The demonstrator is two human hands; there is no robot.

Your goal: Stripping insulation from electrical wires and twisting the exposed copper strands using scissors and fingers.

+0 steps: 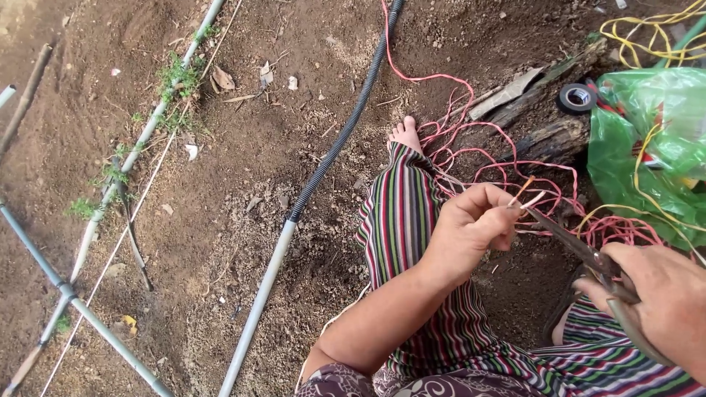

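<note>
**Wire end held to the scissor tips over bare ground**

The dirt ground (243,242) fills the view, dry and crumbly, with small weeds near its upper left. A long grey pipe (257,294) runs up from the bottom edge and joins a black ribbed hose (346,125) that carries on to the top edge. Thinner grey pipes (110,195) cross the left side of the ground. The person's leg in striped trousers (408,220) stretches out from the bottom edge, its bare foot (404,134) pointing to the top.

At the right edge lies a green plastic bag (647,147), with yellow wire (647,37) looped in the top right corner and a roll of black tape (577,97) just beside the bag. A dark piece of old wood (548,136) lies next to the tape. A tangle of pink wire (500,169) spreads over the ground between the foot and the bag.

The left hand (471,224) is closed, pinching the wire ends (526,192) between thumb and fingers so they stick up. The right hand (665,294), at the lower right corner, grips the handles of the scissors (581,250); their closed-looking tips touch the wire ends just beside the left hand's fingers.
</note>
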